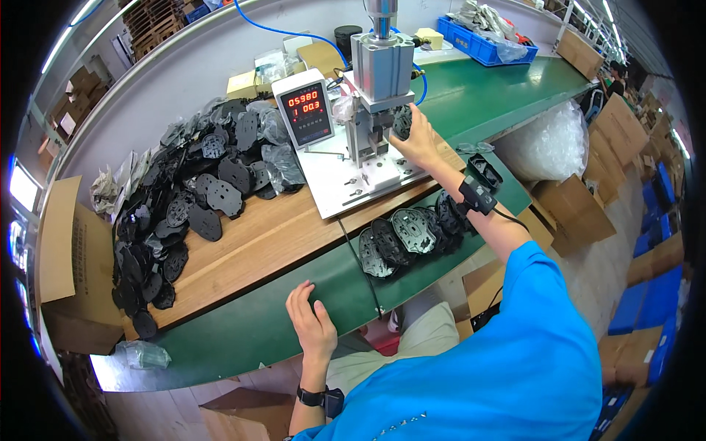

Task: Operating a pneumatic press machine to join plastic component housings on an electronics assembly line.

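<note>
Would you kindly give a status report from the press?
Right hand at press, beside dark part, grip unclear. Left hand open, empty, at edge of green bench. Black parts heaped left of press, dark shells in front.

The person wears a bright blue short-sleeved T-shirt (pixel 478 360), with a slanting row of small marks (pixel 398 425) on its front (too small to make out). The right sleeve (pixel 540 273) is the same plain blue and ends in a loose hem. Below the shirt show pale khaki trousers (pixel 423 332), softly creased. The right hand (pixel 419 141) is bare; behind it, a blocky black wrist module (pixel 479 195) is strapped on, a thin black cable (pixel 509 216) curving out from it. The left hand (pixel 312 323), also bare, has a black wrist strap (pixel 311 398) bearing a bulky, rounded black unit (pixel 334 403)
</note>
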{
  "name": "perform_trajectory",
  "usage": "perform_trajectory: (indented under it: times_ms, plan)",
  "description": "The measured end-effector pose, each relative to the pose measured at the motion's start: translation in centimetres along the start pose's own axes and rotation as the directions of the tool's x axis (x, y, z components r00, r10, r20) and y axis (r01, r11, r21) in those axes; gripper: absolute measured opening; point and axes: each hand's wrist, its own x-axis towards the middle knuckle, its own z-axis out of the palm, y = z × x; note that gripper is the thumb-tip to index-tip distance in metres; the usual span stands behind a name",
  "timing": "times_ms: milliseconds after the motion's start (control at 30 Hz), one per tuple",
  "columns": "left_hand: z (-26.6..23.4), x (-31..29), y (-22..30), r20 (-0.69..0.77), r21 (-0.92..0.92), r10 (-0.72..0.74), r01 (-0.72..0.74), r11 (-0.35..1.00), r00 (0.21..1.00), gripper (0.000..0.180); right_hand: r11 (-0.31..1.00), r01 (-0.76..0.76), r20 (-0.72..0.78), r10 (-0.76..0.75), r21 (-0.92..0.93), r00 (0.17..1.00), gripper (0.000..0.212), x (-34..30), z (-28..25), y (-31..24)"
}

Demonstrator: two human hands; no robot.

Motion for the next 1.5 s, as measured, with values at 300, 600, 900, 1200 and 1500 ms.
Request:
perform_trajectory:
  times_ms: [300, 600, 900, 1200, 1500]
  plan:
    - [0.0, -0.4, 0.2, 0.006, 0.037, 0.009, -0.009, 0.999, 1.000, 0.030, 0.997, 0.008, 0.008, -0.008, 0.081, 1.000, 0.089, -0.6, -2.0, -0.5]
    - [-0.1, -0.5, 0.0, -0.003, 0.057, 0.011, -0.011, 0.998, 1.000, 0.030, 0.997, -0.027, 0.038, 0.024, 0.073, 0.999, 0.083, -0.5, -1.9, -1.9]
    - [0.1, -0.4, 0.1, 0.006, 0.055, 0.027, -0.027, 0.998, 1.000, 0.029, 0.998, 0.044, -0.007, -0.043, 0.040, 0.999, 0.079, -0.6, -1.4, -0.7]
    - [0.1, -0.6, 0.1, 0.003, 0.067, 0.006, -0.007, 0.998, 1.000, 0.032, 0.985, 0.163, -0.108, -0.157, 0.053, 0.982, 0.064, -9.5, -11.3, -5.3]
    - [0.0, -0.6, 0.5, 0.081, 0.077, 0.040, -0.046, 0.996, 0.996, 0.033, 0.983, 0.060, 0.033, -0.055, -0.171, 0.998, 0.061, -20.9, -16.1, -4.0]
